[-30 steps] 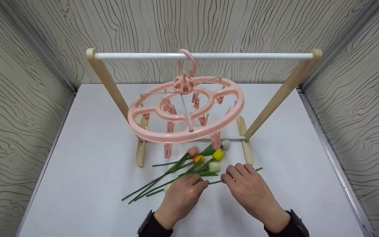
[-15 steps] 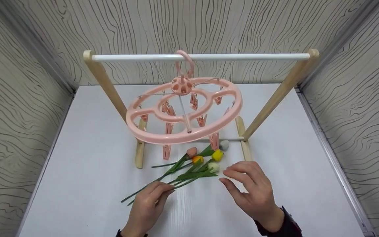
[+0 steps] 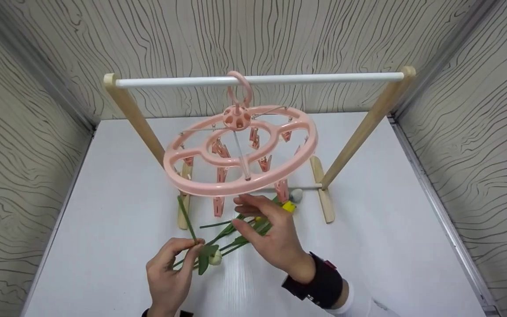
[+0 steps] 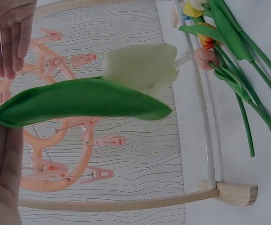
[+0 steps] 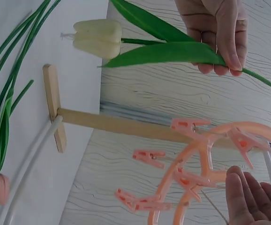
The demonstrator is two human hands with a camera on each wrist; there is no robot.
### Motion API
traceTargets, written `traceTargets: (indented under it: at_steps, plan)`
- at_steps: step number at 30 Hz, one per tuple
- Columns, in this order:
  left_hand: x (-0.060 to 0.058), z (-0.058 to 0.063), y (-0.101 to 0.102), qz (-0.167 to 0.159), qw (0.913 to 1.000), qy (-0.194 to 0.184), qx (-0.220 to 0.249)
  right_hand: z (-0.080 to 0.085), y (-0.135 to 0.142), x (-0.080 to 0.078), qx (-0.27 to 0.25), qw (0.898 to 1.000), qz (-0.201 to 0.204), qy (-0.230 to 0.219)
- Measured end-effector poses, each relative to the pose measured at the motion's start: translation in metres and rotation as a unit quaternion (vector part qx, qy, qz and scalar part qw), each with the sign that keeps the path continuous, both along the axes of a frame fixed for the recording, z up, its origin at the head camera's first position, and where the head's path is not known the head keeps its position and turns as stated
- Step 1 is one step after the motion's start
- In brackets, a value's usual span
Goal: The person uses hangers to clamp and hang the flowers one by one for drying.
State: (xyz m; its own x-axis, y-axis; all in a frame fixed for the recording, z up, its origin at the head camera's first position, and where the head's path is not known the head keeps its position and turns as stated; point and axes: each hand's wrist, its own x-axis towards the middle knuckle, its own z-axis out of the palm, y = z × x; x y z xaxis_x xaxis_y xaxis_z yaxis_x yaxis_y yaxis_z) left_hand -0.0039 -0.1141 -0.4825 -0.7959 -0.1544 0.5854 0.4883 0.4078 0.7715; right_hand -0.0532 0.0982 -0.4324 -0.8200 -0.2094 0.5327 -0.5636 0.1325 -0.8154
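Observation:
My left hand (image 3: 170,269) pinches an artificial white tulip (image 5: 98,38) by its green stem, between thumb and fingertips. The stem points up and the white bloom hangs downward, with its green leaves (image 4: 84,101) beside it in the left wrist view. My right hand (image 3: 275,235) is held apart from that tulip, thumb and fingers spread, with nothing between them. It is just below the front rim of a pink round clip hanger (image 3: 211,189). Under the right hand lie several more tulips, among them a yellow tulip (image 3: 288,206) and a pink tulip (image 4: 206,58), partly hidden in the head view.
The hanger hooks over the white bar (image 3: 324,78) of a wooden stand (image 3: 359,132). Several pink clips (image 3: 218,206) dangle from it. The stand's feet (image 3: 324,204) rest on a white table (image 3: 390,246), with patterned walls (image 3: 324,39) around it.
Both hands have moved left. My left hand has lifted the white tulip off the table and turned it bloom-down. My right hand has let go of the stem and now hovers over the other tulips.

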Motion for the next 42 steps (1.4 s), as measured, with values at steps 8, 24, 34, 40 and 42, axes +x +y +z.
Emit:
traceTargets:
  at_steps: [8,24,34,40,42]
  plan:
    - [-0.013,-0.001,0.004,-0.014,0.9986,-0.003,0.051,0.013,-0.024,-0.018,-0.030,0.996,0.025,-0.074]
    - [-0.029,0.001,0.012,-0.040,0.9961,0.031,0.072,0.019,-0.031,-0.027,-0.094,0.989,0.080,-0.078]
    - [-0.036,0.000,0.019,-0.047,0.9948,0.040,0.082,0.015,-0.029,-0.028,-0.127,0.984,0.096,-0.078]
    - [-0.037,0.000,0.023,-0.058,0.9942,0.042,0.079,0.012,-0.030,-0.027,-0.144,0.981,0.092,-0.086]
    - [-0.038,0.001,0.024,-0.062,0.9945,0.039,0.076,0.012,-0.030,-0.027,-0.146,0.982,0.088,-0.086]
